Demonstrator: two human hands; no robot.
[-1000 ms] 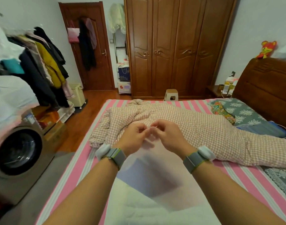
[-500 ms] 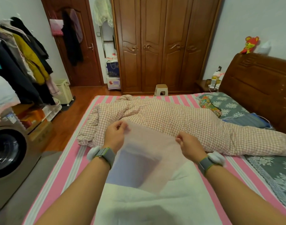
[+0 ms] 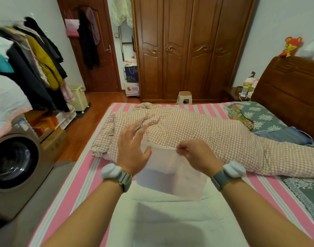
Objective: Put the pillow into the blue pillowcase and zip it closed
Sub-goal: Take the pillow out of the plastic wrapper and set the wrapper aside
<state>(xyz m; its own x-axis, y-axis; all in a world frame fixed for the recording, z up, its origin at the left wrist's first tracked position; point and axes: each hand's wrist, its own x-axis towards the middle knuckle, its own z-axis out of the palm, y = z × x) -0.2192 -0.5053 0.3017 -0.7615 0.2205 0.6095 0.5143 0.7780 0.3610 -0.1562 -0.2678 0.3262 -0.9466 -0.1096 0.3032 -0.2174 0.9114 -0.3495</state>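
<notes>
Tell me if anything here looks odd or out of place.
The case held over the pillow looks pale pinkish white, not blue. Only the right hand pinches its top edge; the left hand is spread open beside it. The checked quilt lies rumpled across the bed.

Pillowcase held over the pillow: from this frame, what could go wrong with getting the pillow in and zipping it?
1. Only the right hand pinches the pillowcase at its top edge; the left hand is spread open, so the cloth could slip or sag.
2. The mouth looks flat and closed, which may make inserting the white pillow awkward.
3. The checked quilt lies just behind and could snag or crowd the work.
</notes>
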